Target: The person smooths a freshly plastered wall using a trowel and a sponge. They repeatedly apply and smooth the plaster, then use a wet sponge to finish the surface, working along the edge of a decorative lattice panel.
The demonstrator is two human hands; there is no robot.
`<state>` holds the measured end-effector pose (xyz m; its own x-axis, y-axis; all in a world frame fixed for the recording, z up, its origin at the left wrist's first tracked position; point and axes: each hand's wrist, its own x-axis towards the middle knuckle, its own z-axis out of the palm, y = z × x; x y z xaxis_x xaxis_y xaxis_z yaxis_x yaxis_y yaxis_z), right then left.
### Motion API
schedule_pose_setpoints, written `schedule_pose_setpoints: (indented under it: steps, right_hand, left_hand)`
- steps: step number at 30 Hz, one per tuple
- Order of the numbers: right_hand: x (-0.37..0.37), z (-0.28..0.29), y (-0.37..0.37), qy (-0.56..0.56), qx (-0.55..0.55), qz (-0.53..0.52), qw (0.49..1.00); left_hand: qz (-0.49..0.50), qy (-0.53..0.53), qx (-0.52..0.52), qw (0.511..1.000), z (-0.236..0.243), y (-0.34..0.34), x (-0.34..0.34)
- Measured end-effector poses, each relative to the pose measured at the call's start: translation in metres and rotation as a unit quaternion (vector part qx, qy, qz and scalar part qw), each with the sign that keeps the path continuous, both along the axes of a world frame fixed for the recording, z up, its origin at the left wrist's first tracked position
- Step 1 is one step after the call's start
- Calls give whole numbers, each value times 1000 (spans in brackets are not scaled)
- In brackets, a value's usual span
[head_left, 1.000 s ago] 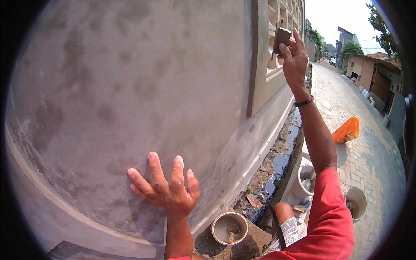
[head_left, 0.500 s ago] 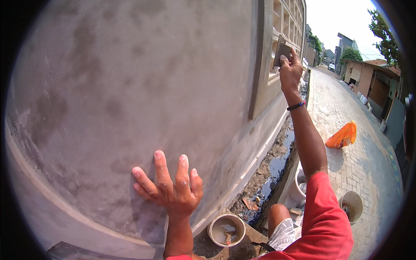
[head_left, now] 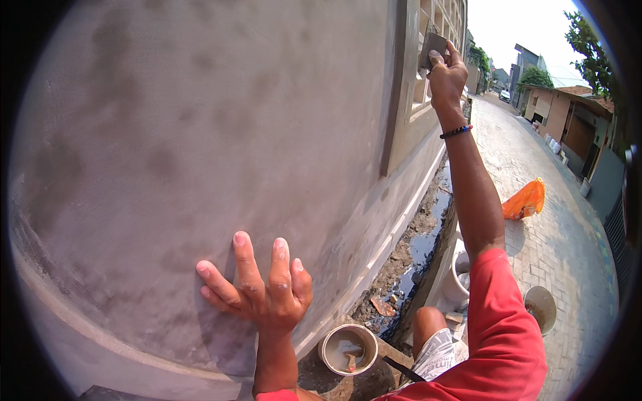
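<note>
My left hand point(head_left: 267, 284) lies against the grey plastered wall point(head_left: 200, 134) with its fingers spread, holding nothing. Stretched far forward and up, my right hand point(head_left: 447, 73) grips a thin, dark grey rectangular scraper point(head_left: 435, 48) between thumb and fingers. The scraper is at the pale lattice of vent blocks point(head_left: 423, 90) set in a raised frame point(head_left: 394, 134); whether its edge touches the blocks, I cannot tell. Below my hands stands a round bucket point(head_left: 328, 347) of greyish liquid, with a brush-like tool point(head_left: 351, 361) in it.
A muddy ditch point(head_left: 418, 254) with dark water runs along the wall's foot. Beside my right arm are a white bucket point(head_left: 457, 287) and another pale bucket point(head_left: 550, 309). An orange bag point(head_left: 525, 199) stands on the paved lane point(head_left: 535, 254), with low houses point(head_left: 568, 120) beyond.
My right hand has moved upward along the vent blocks with the scraper still in its grip. My left hand stays spread on the wall. The view has shifted slightly.
</note>
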<state>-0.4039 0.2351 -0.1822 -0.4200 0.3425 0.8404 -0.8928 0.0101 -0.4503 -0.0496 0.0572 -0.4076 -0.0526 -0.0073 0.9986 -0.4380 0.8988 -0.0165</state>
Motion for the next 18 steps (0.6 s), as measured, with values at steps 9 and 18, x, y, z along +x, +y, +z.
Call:
schedule_pose_setpoints:
  steps: [9,18]
  right_hand:
    - [26,-155,-8,-32,135,-61,988]
    - [30,-11,8,77,106,-63,989]
  left_hand:
    - [-1,-5,-24,1000,3,0,2]
    - [-19,9,-11,1000,6,0,4]
